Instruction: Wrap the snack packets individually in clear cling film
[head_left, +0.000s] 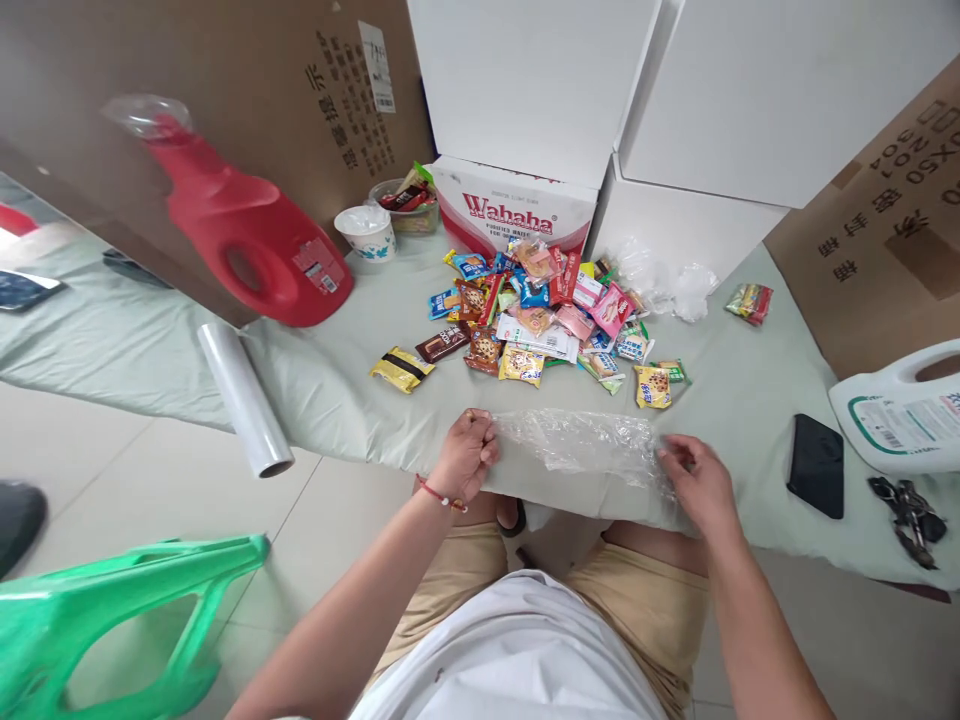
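A clear, crinkled plastic film or bag (577, 440) stretches between my two hands above the front edge of the cloth-covered table. My left hand (469, 455) is closed on its left end. At the other end, my right hand (697, 480) pinches the film between thumb and fingers. Just beyond the film lies a heap of small wrapped snacks (536, 310) in many colours. A yellow snack packet with a black band (403, 370) and a yellow cookie packet (653, 387) sit at the near edges of the heap.
A roll of clear film (244, 400) and a red jug (247, 230) stand left. Behind the snacks are a Wahaha box (514, 205), a paper cup (366, 235) and crumpled clear plastic (667, 280). A phone (816, 466), keys (909, 518) and white jug (904, 410) are right; a green stool (135, 570) is lower left.
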